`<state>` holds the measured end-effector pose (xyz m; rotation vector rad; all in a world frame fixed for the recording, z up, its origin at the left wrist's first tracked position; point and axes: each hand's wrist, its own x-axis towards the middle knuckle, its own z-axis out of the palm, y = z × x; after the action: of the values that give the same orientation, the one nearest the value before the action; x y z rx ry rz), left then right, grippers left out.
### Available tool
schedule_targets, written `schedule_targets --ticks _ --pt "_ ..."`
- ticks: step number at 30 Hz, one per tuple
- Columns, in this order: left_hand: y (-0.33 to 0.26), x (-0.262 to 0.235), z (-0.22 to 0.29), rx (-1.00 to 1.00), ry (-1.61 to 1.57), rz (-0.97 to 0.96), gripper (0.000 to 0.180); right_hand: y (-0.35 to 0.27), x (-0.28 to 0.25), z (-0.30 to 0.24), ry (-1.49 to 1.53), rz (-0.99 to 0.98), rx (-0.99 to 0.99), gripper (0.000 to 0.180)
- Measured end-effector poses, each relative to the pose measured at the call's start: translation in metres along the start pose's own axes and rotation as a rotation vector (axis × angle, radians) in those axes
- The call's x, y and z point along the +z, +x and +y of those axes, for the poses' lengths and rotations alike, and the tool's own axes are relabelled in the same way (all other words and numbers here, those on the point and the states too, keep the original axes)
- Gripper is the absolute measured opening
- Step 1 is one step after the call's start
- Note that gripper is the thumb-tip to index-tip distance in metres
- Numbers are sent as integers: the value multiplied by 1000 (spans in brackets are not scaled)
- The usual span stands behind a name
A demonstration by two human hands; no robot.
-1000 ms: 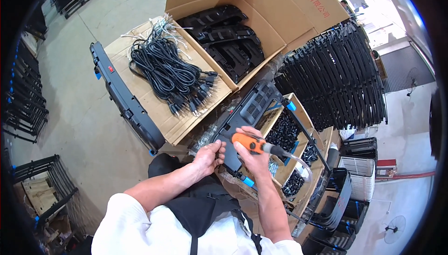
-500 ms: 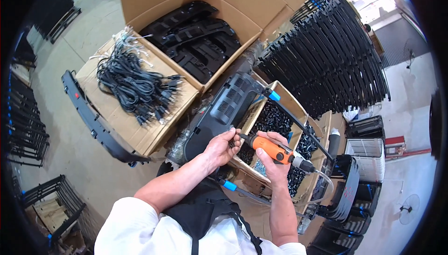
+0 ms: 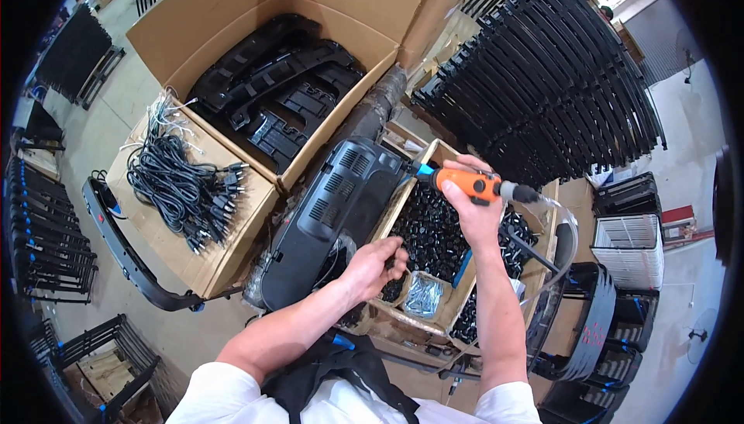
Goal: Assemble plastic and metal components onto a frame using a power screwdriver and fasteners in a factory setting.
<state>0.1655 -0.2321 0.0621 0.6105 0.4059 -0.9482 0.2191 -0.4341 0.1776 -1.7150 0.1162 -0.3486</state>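
Note:
My right hand [image 3: 474, 208] grips an orange powered screwdriver [image 3: 469, 184] with a hose trailing to the right, its blue tip pointing at the upper edge of a long black plastic housing [image 3: 333, 211]. The housing lies tilted across a cardboard edge in front of me. My left hand [image 3: 373, 266] is at the housing's lower right side, fingers pinched together above a small box of silver screws [image 3: 423, 295]. I cannot tell whether the fingers hold a screw.
A wooden tray of small black parts [image 3: 434, 234] sits under my right hand. A large cardboard box of black plastic covers [image 3: 271, 98] stands behind, a flat box of black power cords [image 3: 182, 184] to the left. Stacked black frames [image 3: 542, 67] fill the upper right.
My view has tilted down and left. The right hand lifted the screwdriver up to the housing's upper edge. The left hand dropped from the housing toward the screw box.

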Motion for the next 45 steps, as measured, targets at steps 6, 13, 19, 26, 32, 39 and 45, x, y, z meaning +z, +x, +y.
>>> schedule_targets --ticks 6,13,19,26,32,39,45 --pt "-1 -20 7 -33 99 41 22 60 5 41 21 -17 24 48" --pt "15 -28 20 -58 56 26 22 73 13 65 -66 -45 64 45" --pt "28 -34 24 -49 88 47 20 80 16 58 -127 -65 81 46" --pt "37 -35 27 -26 90 46 19 86 21 65 -129 -94 84 45" --pt "47 -34 30 0 34 74 20 90 24 66 -215 -115 115 41" --pt "74 -28 33 42 25 70 20 97 25 66 -270 -134 147 37" --pt "98 -15 46 112 -22 106 16 99 23 63 -298 -175 154 34"
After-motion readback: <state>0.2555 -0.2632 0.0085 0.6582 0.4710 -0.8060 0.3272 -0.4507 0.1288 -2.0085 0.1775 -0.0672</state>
